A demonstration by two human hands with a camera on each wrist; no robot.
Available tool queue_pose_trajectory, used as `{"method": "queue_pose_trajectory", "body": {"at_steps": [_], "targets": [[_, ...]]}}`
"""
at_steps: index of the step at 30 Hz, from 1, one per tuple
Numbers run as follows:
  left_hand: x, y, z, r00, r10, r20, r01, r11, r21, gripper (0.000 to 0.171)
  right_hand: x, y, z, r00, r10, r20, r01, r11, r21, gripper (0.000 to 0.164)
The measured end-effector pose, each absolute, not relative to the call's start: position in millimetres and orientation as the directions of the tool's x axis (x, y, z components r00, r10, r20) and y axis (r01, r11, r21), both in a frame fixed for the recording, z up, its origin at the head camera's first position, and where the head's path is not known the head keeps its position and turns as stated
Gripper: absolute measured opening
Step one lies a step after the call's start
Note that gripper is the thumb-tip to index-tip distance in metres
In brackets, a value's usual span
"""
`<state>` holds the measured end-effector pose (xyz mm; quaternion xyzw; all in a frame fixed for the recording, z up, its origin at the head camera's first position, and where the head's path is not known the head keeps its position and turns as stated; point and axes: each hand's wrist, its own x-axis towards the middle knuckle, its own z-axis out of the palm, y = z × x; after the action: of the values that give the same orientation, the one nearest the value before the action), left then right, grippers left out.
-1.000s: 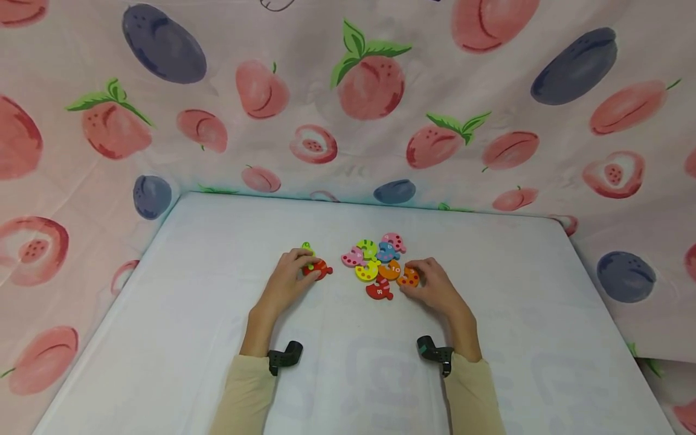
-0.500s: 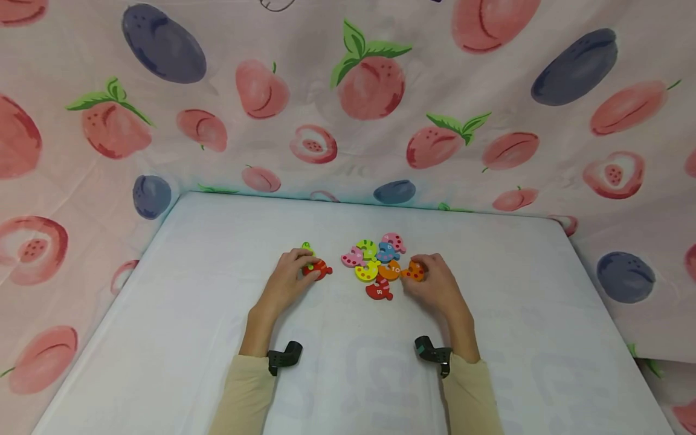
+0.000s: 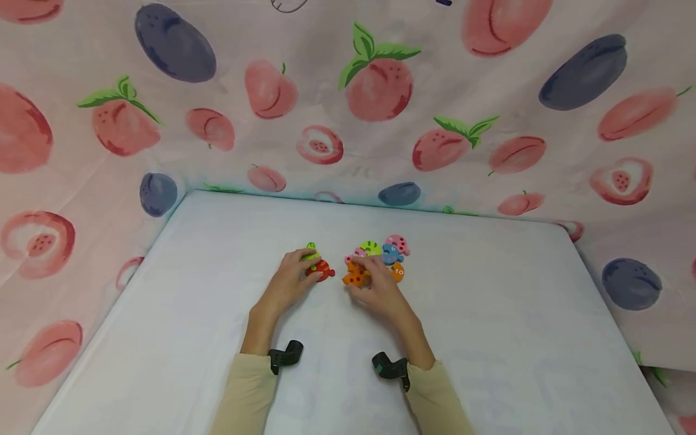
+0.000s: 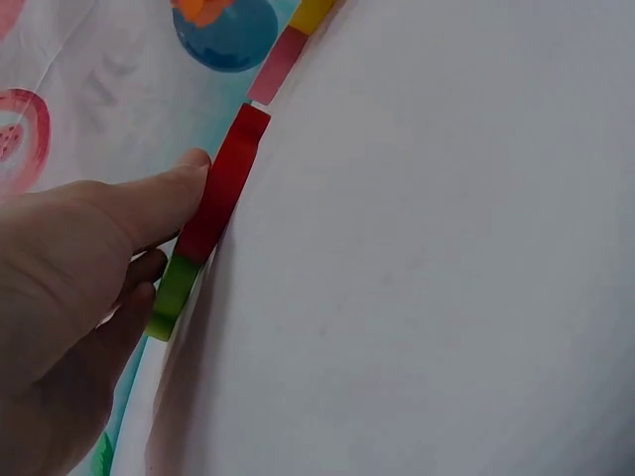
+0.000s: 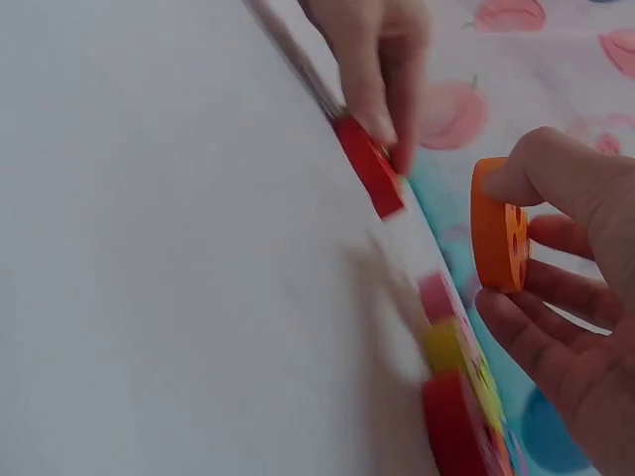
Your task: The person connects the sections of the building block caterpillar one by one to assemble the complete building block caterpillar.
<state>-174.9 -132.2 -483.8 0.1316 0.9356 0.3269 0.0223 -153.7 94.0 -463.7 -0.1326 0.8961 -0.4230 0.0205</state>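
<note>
My left hand (image 3: 285, 281) rests at the table with thumb and fingers on a red striped puzzle piece (image 3: 323, 269). A green puzzle piece (image 3: 312, 247) adjoins it, partly covered by the fingers; the left wrist view shows the red edge (image 4: 223, 193) and the green edge (image 4: 175, 295) end to end. My right hand (image 3: 385, 296) pinches an orange puzzle piece with red spots (image 3: 354, 277) between thumb and fingers. In the right wrist view this orange piece (image 5: 496, 226) is held up off the table.
Beside and behind the right hand lies a cluster of flat pieces: pink (image 3: 397, 243), blue (image 3: 391, 254), yellow-green (image 3: 371, 247) and orange marked 10 (image 3: 399, 272). Another red piece (image 5: 454, 426) lies close below the right hand. A fruit-print cloth (image 3: 321, 78) hangs behind the white table (image 3: 516, 302).
My right hand has taken the spotted orange piece from the cluster's right side and carried it left, over the other pieces toward the left hand. The left hand has stayed in place.
</note>
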Motion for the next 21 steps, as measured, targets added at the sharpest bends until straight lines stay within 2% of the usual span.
{"method": "queue_pose_trajectory", "body": {"at_steps": [8,14,21], "targets": [[-173.0,-135.5,-482.0,-0.956,0.289,0.052,0.258,0.742,0.619,0.040,-156.8,57.0,-483.7,-0.969,-0.237,0.073,-0.208,0.617,-0.759,0.048],[-173.4,-135.2,-482.8,-0.954,0.292,0.064,0.269,0.744,0.612,0.039,-159.0,47.4,-490.3,-0.976,-0.182,0.118,-0.206,0.604,-0.770,0.048],[-173.4,-136.8,-482.8,-0.957,0.283,0.060,0.260,0.747,0.612,0.039,-157.7,40.0,-490.6,-0.984,-0.153,0.095,-0.168,0.596,-0.785,0.050]]}}
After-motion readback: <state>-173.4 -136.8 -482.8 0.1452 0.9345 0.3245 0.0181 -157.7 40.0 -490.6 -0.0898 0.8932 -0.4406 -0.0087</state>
